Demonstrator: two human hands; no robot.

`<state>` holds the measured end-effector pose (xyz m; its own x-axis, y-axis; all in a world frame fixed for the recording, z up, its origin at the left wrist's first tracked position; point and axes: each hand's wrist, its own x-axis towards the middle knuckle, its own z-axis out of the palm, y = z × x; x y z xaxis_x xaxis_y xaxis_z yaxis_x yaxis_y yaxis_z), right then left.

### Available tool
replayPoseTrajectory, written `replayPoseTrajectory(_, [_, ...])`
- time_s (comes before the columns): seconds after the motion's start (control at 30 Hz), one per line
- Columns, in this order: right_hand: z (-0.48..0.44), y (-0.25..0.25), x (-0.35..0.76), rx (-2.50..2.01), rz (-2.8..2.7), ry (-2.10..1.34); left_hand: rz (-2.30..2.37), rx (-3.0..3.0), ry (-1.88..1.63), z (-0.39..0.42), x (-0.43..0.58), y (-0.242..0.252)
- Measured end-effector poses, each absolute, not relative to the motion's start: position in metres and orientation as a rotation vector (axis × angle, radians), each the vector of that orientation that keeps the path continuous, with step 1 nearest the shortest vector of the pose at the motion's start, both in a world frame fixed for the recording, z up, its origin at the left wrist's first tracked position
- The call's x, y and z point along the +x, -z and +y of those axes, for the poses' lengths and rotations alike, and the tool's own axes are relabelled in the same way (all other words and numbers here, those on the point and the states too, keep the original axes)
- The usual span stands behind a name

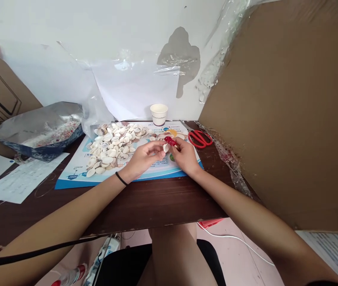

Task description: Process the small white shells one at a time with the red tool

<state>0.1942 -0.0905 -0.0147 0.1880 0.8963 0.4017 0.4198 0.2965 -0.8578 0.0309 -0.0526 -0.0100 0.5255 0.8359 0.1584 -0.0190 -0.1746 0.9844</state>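
My left hand (145, 159), with a black band at the wrist, pinches a small white seashell (166, 147) between thumb and fingers. Close against it, my right hand (185, 155) has its fingertips closed on a small shiny red piece (169, 140), whose exact kind I cannot make out. Both hands meet over a blue and white printed sheet (76, 174). To their left spreads a heap of pale seashells (109, 149). A few more shells lie behind the fingers, partly hidden.
Red-handled scissors (200, 139) lie to the right, beside a tall cardboard panel (290, 119). A paper cup (158, 114) stands at the back by the wall. On the left are an open plastic bag (44, 131) of small beads and a white paper slip (23, 180).
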Motion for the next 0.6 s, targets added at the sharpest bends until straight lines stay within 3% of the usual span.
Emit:
replayPoseTrajectory(0.27, [-0.094,0.013,0.191,-1.293,-1.474,-0.563,0.821,1.685,-0.935,-0.049,0.029,0.01])
replayPoseTrajectory(0.6, [-0.092,0.01,0.204,-1.442,-1.55,-0.096,0.796,1.502,-0.952,-0.041,0.028,0.011])
